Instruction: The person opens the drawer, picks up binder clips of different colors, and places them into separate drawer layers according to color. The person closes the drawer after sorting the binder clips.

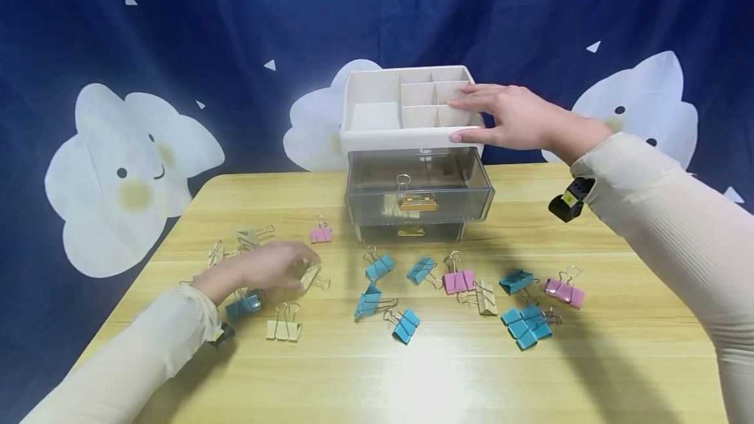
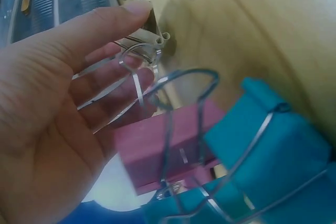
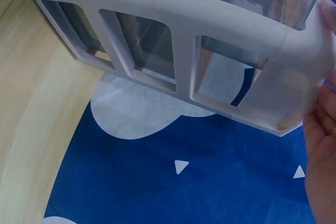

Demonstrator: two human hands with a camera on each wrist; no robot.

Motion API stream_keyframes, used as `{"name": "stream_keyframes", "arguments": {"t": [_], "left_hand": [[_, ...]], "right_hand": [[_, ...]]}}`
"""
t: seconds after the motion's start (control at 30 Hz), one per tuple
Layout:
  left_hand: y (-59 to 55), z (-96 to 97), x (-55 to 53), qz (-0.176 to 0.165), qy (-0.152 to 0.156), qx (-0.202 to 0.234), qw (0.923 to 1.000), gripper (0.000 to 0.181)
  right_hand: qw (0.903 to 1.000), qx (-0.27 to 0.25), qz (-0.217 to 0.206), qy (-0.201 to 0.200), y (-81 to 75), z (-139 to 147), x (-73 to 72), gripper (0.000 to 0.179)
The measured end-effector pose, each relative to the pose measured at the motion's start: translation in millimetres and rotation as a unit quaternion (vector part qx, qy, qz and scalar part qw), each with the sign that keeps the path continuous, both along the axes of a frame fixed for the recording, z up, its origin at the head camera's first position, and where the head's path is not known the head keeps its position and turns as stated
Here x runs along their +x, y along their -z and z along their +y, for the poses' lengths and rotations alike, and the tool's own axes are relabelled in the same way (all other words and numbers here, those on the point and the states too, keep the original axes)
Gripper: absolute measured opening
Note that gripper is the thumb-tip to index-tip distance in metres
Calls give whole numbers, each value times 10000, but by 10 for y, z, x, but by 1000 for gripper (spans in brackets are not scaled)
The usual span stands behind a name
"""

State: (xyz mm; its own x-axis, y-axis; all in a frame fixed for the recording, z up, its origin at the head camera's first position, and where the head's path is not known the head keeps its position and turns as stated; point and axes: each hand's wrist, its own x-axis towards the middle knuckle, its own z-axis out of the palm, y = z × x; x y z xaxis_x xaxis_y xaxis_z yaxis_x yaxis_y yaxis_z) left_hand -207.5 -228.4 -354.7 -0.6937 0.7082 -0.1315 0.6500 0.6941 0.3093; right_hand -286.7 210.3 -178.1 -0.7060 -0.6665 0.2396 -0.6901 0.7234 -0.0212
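My left hand (image 1: 268,267) pinches a cream binder clip (image 1: 309,277) low over the table; in the left wrist view the thumb meets the edge of this clip (image 2: 152,32). Nearer that camera, a pink binder clip (image 2: 165,142) and a teal one (image 2: 273,140) partly block the view. My right hand (image 1: 512,113) rests on the right end of a white desk organizer (image 1: 406,139), fingers extended over its small compartments and thumb along the front rim. Its smoky upper drawer (image 1: 368,205) is pulled out, with a cream clip (image 1: 390,205) visible inside.
Several teal, pink and cream clips lie about the table (image 1: 353,371). A pink clip (image 1: 321,234) and a cream clip (image 1: 284,330) lie near the left hand; a teal group (image 1: 527,326) is at right. A lower drawer (image 1: 383,234) sits beneath. Blue cloth (image 1: 247,12) hangs behind.
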Motion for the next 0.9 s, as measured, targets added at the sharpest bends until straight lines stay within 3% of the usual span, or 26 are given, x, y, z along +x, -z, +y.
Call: {"name": "stream_keyframes", "arguments": {"t": [0.27, 0.53, 0.67, 0.9], "left_hand": [[-246, 18, 3, -31, -264, 178, 9995, 48], [-615, 75, 39, 558, -45, 473, 9973, 45], [-841, 106, 67, 940, 18, 495, 9943, 43], [-1181, 129, 89, 1298, 157, 455, 9904, 41]], "right_hand": [[10000, 25, 10, -11, -4, -2, 4, 69], [10000, 35, 3, 9, -1, -12, -2, 70], [10000, 11, 9, -9, -2, -15, -7, 70], [10000, -37, -18, -42, 6, -22, -17, 70]]}}
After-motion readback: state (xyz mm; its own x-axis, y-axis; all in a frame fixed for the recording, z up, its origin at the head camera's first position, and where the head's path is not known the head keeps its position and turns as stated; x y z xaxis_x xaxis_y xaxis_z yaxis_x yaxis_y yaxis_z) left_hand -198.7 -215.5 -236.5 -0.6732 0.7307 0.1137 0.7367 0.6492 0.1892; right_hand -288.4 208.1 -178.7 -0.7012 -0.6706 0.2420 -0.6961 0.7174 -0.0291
